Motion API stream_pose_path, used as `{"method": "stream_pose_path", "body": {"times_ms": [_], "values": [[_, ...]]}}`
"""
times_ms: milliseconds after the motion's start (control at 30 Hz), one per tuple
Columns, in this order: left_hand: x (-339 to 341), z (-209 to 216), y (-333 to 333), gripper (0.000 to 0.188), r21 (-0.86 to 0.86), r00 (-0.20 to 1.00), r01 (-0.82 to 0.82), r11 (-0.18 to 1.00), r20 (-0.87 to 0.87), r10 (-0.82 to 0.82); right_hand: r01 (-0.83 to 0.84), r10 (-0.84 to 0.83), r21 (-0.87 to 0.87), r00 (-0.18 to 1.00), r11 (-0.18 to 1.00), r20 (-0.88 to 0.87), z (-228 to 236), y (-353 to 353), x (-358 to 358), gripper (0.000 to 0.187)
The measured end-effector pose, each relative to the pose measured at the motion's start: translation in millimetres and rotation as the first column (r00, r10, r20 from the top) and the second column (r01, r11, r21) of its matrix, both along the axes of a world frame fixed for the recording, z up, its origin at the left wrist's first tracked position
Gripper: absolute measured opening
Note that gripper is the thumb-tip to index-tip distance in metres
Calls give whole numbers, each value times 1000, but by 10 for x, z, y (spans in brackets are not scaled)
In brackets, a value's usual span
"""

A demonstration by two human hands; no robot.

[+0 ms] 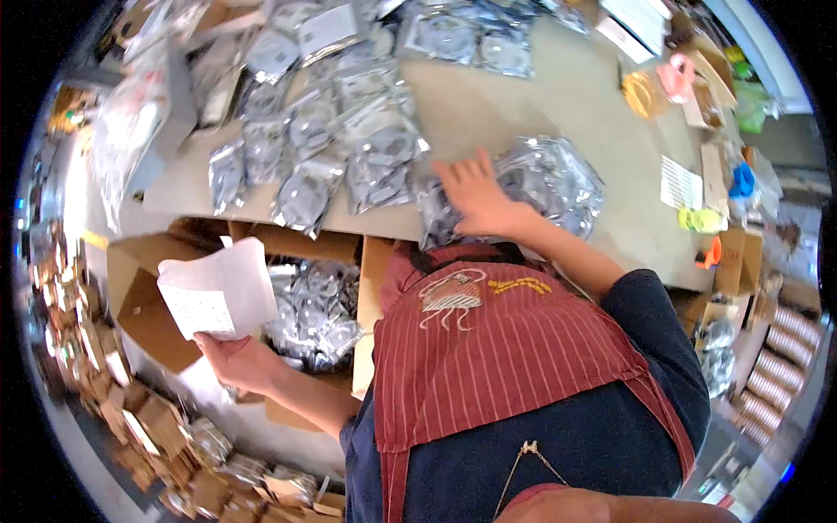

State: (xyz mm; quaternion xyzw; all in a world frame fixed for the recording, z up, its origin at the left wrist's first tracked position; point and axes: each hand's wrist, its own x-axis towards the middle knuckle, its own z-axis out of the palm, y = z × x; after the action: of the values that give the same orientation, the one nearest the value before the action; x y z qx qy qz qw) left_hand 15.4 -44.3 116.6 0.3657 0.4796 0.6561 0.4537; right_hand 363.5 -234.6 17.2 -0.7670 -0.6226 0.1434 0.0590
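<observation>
In my left hand (235,359) is a thin white packet or folded sheet (225,288) with a printed label, pinched at its lower edge. It is held over an open cardboard box (144,301), where several clear bags with grey parts (316,318) lie. My right hand (478,199) rests with fingers spread on the table's near edge, on shiny clear bags (438,218) with dark grey parts. A heap of similar bags (554,183) lies just to its right. I cannot tell what the parts are.
More bagged grey parts (305,196) cover the left and far side of the table (602,113). A pink-topped clear jar (649,91), a printed sheet (681,184) and small boxes line the right edge. Cardboard boxes (157,423) crowd the floor at lower left.
</observation>
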Motion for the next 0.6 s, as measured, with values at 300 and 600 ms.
{"method": "stream_pose_path", "body": {"times_ms": [300,600], "values": [[342,-43,123,52,0,954,239,971,186,-235,632,-165,23,238,775,-957,266,-421,561,52],[317,-137,112,43,-32,937,303,953,194,-291,529,-408,-193,328,827,-852,680,-1335,1444,27]]}}
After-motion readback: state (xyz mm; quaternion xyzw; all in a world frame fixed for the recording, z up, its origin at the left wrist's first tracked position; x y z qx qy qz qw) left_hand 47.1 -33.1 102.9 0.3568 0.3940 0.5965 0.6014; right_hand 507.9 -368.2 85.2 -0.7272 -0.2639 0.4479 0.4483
